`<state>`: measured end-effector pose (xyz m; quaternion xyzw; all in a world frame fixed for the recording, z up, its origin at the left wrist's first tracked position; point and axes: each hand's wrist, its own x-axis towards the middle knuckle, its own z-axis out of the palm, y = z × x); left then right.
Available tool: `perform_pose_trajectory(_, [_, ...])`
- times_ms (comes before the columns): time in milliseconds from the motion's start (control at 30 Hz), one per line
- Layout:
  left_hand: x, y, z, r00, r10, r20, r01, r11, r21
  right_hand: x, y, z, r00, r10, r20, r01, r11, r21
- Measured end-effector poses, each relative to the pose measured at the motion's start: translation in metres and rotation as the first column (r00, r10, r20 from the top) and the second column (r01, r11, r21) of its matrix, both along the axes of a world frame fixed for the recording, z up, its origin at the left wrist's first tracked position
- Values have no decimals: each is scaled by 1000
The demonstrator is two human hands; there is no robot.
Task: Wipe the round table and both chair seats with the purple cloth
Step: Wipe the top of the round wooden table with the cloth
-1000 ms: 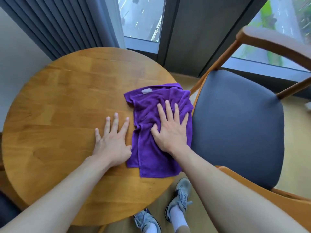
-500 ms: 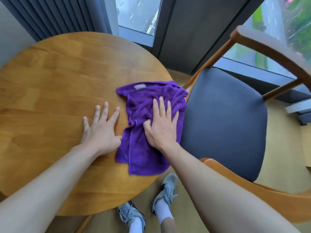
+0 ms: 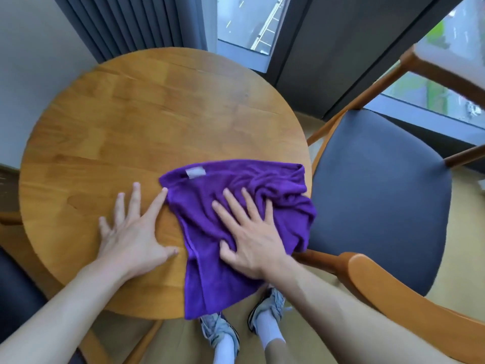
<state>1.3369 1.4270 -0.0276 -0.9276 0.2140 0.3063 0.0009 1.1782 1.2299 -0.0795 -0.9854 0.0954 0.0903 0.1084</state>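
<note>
The purple cloth (image 3: 210, 206) lies crumpled on the near right part of the round wooden table (image 3: 147, 122), its lower corner and right edge hanging over the rim. My right hand (image 3: 249, 237) presses flat on the cloth with fingers spread. My left hand (image 3: 131, 232) rests flat on the bare wood just left of the cloth, index fingertip touching its edge. A chair with a dark padded seat (image 3: 380, 195) stands right of the table. A second dark seat (image 3: 18, 292) shows partly at the lower left.
The right chair's wooden backrest (image 3: 446, 72) and near armrest (image 3: 409, 303) frame its seat. Grey curtains (image 3: 136, 24) and a window (image 3: 249, 22) stand behind the table. My feet in grey shoes (image 3: 267, 308) are on the floor under the table's near edge.
The cloth and my right hand have slid toward the table's near right edge, so the cloth overhangs the rim. The view pulled back and the left hand stays beside the cloth.
</note>
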Motion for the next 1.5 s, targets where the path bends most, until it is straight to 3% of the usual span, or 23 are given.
perform_pose_trajectory(167, [-10,16,-5,1000,21,-9,-21,1000,14,86,7,0,936,-353,-14,353,936,10])
perform_pose_trajectory(233, [-7,13,-5,999,35,-20,-35,999,12,87,33,0,929,-370,7,370,929,19])
perform_pose_trajectory(300, [-7,15,-5,999,30,-26,-30,1000,3,64,55,2,980,-198,31,197,980,31])
perform_pose_trajectory(367, [-10,19,-3,999,27,-18,-28,1000,-9,34,55,1,993,104,52,-106,994,30])
perform_pose_trajectory(433, [-13,21,-2,1000,30,-1,-30,999,-33,21,23,1,919,391,48,-392,920,12])
perform_pose_trajectory(500, [-13,21,-1,999,34,2,-34,998,-51,31,-18,1,858,513,8,-513,858,2])
perform_pose_trajectory(567, [-13,21,-2,999,42,-4,-42,997,-60,59,-42,2,912,410,-9,-410,912,-9])
perform_pose_trajectory(633, [-13,21,-2,999,50,-17,-52,996,-72,87,-31,4,992,127,21,-127,992,-18])
perform_pose_trajectory(700, [-14,21,-3,999,47,-23,-49,995,-82,108,7,3,981,-185,52,186,982,-11])
perform_pose_trajectory(767, [-13,21,-2,999,34,-32,-37,995,-91,110,52,4,948,-315,40,314,949,24])
perform_pose_trajectory(833, [-7,28,1,999,-11,-49,5,994,-109,91,89,4,973,-226,46,225,974,32])
perform_pose_trajectory(933, [1,53,6,991,-119,-57,110,984,-138,43,100,0,989,128,66,-131,991,29])
perform_pose_trajectory(1033, [-6,87,7,995,-99,-29,96,991,-90,26,57,-1,836,546,48,-547,837,2])
perform_pose_trajectory(1100, [-17,101,7,998,43,-36,-46,996,-73,44,20,0,725,689,11,-689,725,-9])
perform_pose_trajectory(1133, [-22,104,7,992,118,-49,-121,990,-78,57,8,1,718,696,1,-695,718,-14])
perform_pose_trajectory(1200, [-29,105,5,974,215,-71,-222,968,-113,76,10,1,827,561,28,-561,828,-24])
perform_pose_trajectory(1267, [-31,105,2,965,246,-89,-257,954,-155,88,45,2,965,251,76,-252,968,4])
perform_pose_trajectory(1333, [-32,106,0,965,245,-95,-258,950,-174,92,97,3,996,-46,81,43,999,29])
perform_pose_trajectory(1367, [-32,107,0,965,245,-92,-258,950,-175,91,122,5,991,-114,75,111,993,46])
perform_pose_trajectory(1433, [-31,109,0,965,246,-87,-258,948,-184,75,155,6,996,-51,71,46,996,72])
perform_pose_trajectory(1500, [-28,114,2,966,241,-95,-256,943,-214,49,159,3,978,196,78,-202,977,74])
